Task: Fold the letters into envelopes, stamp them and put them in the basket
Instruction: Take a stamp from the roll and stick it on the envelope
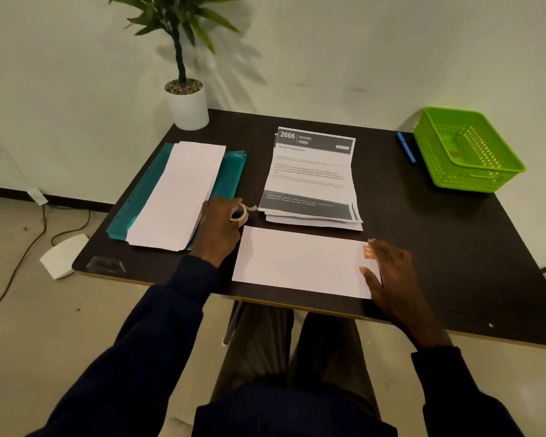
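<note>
Pinching small round stamp roll (239, 212)

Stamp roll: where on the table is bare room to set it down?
Bare table lies between the letters and the pen, and right of the right hand, this side of the basket. Crowded around the left hand, between envelope stack, letters and front envelope.

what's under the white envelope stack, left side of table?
A teal plastic folder, showing past the left edge and right side of the envelope stack. Anything else beneath the stack is covered.
</note>
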